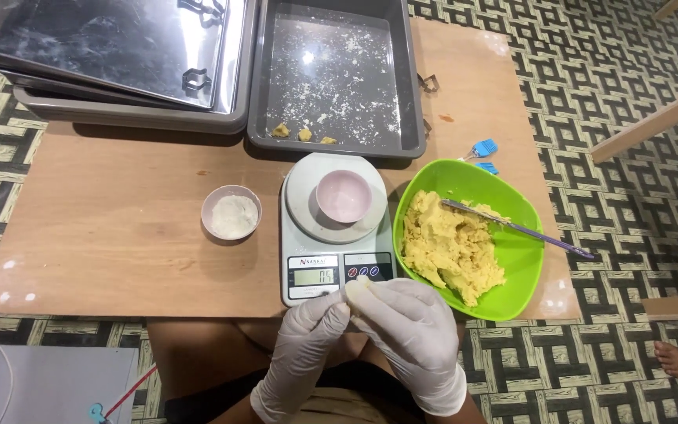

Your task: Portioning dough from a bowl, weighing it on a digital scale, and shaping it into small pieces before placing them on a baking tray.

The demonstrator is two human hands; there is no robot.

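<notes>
Dough, a small pale lump (pixel 357 292) of it, sits pinched between the two gloved hands at the near edge of the worktop (pixel 119 228), just in front of the kitchen scale (pixel 337 235). The left hand (pixel 301 345) and the right hand (pixel 416 334) both wear white gloves, and their fingers (pixel 331 308) are closed narrowly around the lump from either side, so both hands hold this one piece together. Judging by the pose, the step in hand looks like shaping or rounding a weighed portion; the next move would seem to call for light, even pressure so that the soft piece keeps its form, and a free spot to set it down. Just beyond the hands, the one scale carries one small pink bowl (pixel 344 196), which looks empty, on its round platform. To its right stands one green bowl (pixel 512 259) holding a heap of crumbly yellow dough (pixel 449 247), with one long utensil (pixel 519 228) resting across it, its handle sticking out over the rim. To the left of the scale sits one small white bowl (pixel 231 212) of white powder, probably flour. Farther off lies one dark baking tray (pixel 331 78) dusted with flour, with three small yellow pieces (pixel 304 134) in a row near its front wall. Left of it is a stack of shiny metal trays (pixel 119 63); at least two show, though the exact count cannot be told. One blue brush (pixel 484 149) lies beyond the green bowl.
</notes>
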